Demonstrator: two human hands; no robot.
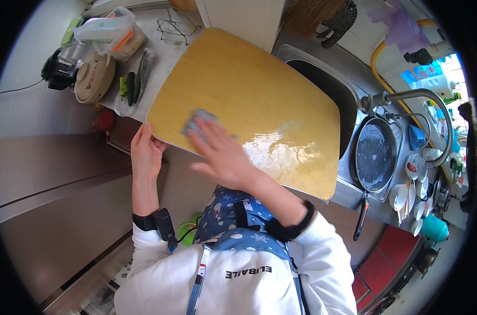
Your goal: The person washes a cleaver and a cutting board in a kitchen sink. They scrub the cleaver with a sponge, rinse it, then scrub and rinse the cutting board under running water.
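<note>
A large yellow board (238,90) with rounded corners lies in front of me, one side over the sink (350,106) and the other by the counter. At its near left corner, my left hand (147,151) grips the edge, thumb on top and fingers underneath. My right hand (222,157) presses a grey cloth (199,118) against the board near that corner; both are slightly blurred. Wet, shiny patches (279,145) show on the board's right part.
On the left counter are cucumbers in a plastic bag (134,84), a lidded pot (94,76), plastic containers (122,37) and a wire rack (175,27). Right of the sink, a frying pan (376,153) holds liquid below a faucet (419,94), beside several white bowls (399,197).
</note>
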